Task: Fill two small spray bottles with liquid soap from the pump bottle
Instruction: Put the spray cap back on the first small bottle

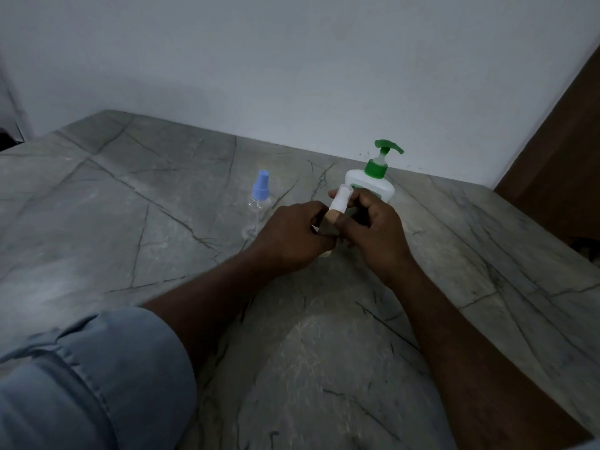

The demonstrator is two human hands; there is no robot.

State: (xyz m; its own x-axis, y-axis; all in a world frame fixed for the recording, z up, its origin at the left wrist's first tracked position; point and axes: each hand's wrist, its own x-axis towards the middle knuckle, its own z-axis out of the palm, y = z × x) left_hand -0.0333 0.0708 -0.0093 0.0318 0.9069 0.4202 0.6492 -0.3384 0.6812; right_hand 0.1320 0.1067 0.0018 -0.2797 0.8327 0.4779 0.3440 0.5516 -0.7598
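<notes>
Blue rolled sleeve (81, 368) sits nearest. Left hand (292, 238) and right hand (376, 232) pinch a mostly hidden white-topped spray bottle (339, 203), its top leaning away.

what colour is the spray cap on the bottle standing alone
Light blue spray cap, seen in the head view.

The table (130, 228) is smooth veined stone; the spray bottle (257, 211) clear plastic; the pump bottle (362, 180) glossy white plastic; the sleeve (84, 384) cloth.
</notes>
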